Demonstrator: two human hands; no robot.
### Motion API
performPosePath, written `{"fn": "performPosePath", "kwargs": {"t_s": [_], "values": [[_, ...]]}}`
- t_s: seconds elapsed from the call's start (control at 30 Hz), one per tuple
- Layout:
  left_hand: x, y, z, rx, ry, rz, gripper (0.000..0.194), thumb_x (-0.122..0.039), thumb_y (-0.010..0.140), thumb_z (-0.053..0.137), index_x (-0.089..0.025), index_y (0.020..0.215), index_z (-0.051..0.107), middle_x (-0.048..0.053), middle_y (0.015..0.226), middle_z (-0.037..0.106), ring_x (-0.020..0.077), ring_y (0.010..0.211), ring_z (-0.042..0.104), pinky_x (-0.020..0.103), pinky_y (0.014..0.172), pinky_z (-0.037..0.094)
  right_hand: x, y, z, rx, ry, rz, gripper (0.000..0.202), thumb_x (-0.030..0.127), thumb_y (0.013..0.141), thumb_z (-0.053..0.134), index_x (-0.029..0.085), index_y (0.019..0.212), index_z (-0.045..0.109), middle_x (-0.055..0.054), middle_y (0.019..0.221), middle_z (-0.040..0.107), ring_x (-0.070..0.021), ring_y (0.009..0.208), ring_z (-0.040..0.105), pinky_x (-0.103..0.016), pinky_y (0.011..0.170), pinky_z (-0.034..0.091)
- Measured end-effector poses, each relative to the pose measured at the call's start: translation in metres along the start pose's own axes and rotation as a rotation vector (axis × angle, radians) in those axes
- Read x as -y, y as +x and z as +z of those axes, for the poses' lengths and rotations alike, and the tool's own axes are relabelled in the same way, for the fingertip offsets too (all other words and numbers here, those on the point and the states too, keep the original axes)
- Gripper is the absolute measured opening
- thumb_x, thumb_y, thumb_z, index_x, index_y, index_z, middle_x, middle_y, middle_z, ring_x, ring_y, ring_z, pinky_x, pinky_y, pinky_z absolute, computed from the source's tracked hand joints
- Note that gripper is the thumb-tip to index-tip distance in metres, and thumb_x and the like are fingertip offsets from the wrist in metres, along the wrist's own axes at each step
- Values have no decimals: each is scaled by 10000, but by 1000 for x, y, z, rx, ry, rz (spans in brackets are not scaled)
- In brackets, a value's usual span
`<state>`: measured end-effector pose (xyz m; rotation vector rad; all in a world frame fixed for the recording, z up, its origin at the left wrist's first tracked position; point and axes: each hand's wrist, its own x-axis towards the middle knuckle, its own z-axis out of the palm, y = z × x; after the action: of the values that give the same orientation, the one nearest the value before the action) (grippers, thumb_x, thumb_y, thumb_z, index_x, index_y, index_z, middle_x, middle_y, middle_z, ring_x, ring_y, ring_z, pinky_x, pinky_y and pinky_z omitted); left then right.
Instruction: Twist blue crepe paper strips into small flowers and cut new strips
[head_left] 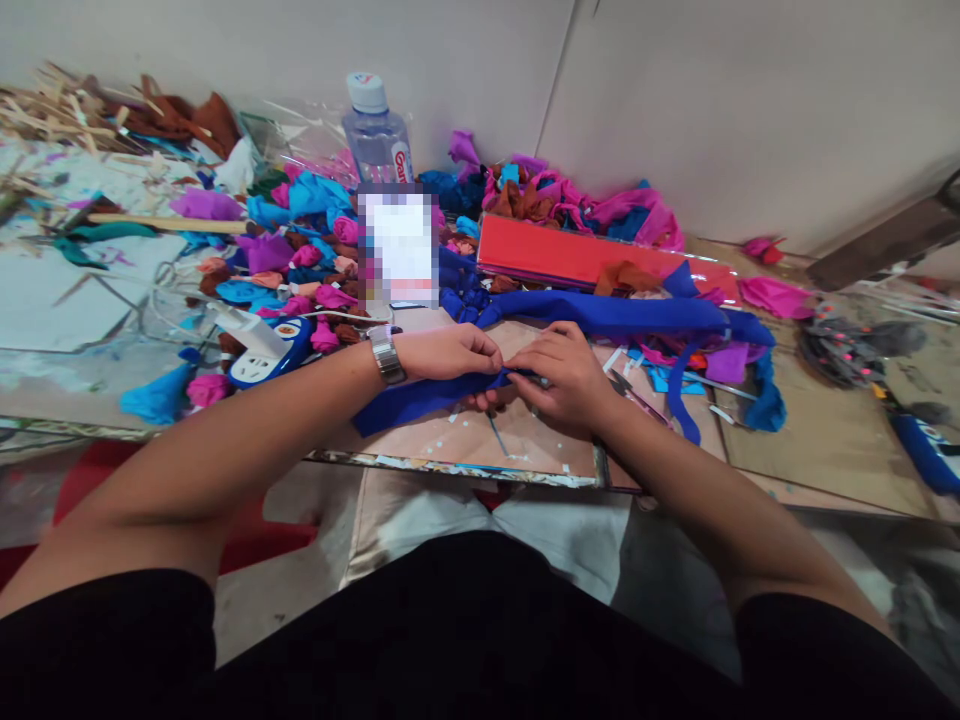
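A deep blue fabric strip [427, 402] runs between my two hands near the table's front edge. My left hand [457, 358], with a metal watch on its wrist, is closed on the strip from the left. From the right, my right hand [556, 375] pinches the same strip, its fingers close to my left fingertips. A thin dark stick [497, 435] points down below the hands. Behind them lies a longer blue strip [607, 312], whose end trails down at the right.
A clear bottle [379, 145] and an upright phone [399, 250] stand behind the hands. A power strip [270, 352] lies left, a red packet [592, 255] behind right. Coloured fabric pieces [262, 250] crowd the table; scissors [637, 395] lie beside my right hand.
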<state>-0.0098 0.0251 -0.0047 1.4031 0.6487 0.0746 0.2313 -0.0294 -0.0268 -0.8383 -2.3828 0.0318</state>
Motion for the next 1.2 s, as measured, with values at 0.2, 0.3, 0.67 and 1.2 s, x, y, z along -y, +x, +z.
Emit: {"fn": "performPosePath", "kwargs": {"t_s": [0.2,0.3,0.67,1.2], "values": [[-3,-2,3,-46,61,22,283,-426,922,713,-146,904,676,37,782,763,129,661,716,231,689,574,2,1,0,-16,-10,13,79,266,997,664,249,1041,728,-30,983,816,-223,928,721,-470,1014,411],[-3,-2,1,-56,190,76,281,-420,947,667,-143,902,682,35,796,767,124,668,705,229,695,563,2,1,0,7,13,44,89,273,996,659,258,1051,728,-30,989,818,-229,929,721,-478,1015,406],[-5,0,-4,-170,627,207,379,-468,957,602,-135,881,764,3,760,736,100,654,566,208,605,380,2,0,2,41,9,80,100,274,1016,626,243,1046,716,-40,972,800,-229,935,696,-467,1016,389],[-9,-6,21,-497,1058,281,338,-408,1030,532,-191,968,784,27,742,724,136,622,572,278,603,316,3,2,1,106,-32,164,100,256,1050,532,224,1063,626,-76,1041,756,-265,990,644,-457,981,364]]}}
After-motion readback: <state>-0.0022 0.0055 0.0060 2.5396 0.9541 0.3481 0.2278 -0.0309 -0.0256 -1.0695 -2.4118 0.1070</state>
